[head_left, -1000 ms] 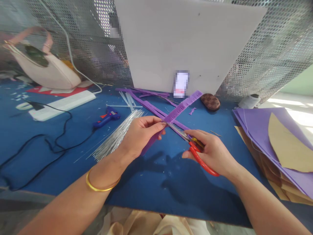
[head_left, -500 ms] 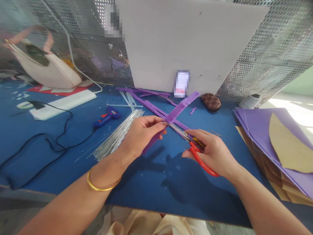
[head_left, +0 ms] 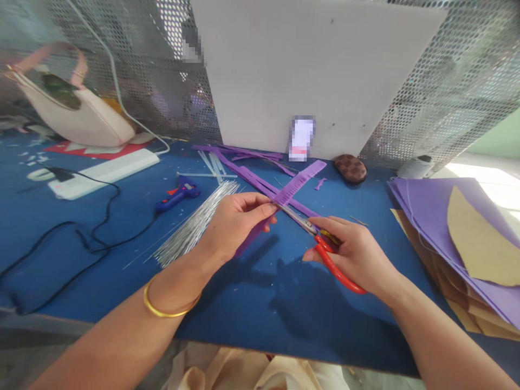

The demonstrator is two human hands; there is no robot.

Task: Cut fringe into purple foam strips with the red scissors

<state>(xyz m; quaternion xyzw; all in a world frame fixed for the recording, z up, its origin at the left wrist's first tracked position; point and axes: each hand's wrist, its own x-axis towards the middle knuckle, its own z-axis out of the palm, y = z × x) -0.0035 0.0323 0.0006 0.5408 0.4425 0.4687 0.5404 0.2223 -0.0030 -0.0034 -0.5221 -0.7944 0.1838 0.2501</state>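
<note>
A purple strip (head_left: 299,183) with a fringe of fine cuts is pinched between the thumb and fingers of my left hand (head_left: 247,216); its uncut-looking tail hangs below that hand. My right hand (head_left: 353,249) holds red-handled scissors (head_left: 335,271), whose blades reach the strip beside my left fingertips. More purple strips (head_left: 260,181) lie on the table behind both hands. A bundle of silvery wires (head_left: 195,225) rests left of my left hand, partly behind the forearm.
On the blue table (head_left: 244,319), a blue glue gun (head_left: 177,195), white power strip (head_left: 105,173) and pale handbag (head_left: 87,116) are left. A phone (head_left: 301,139) and checkered pouch (head_left: 350,169) sit at the back. Purple sheets (head_left: 430,211) lie right.
The free end of the fringed strip has dipped slightly and shifted left. Both hands keep nearly the same place and hold.
</note>
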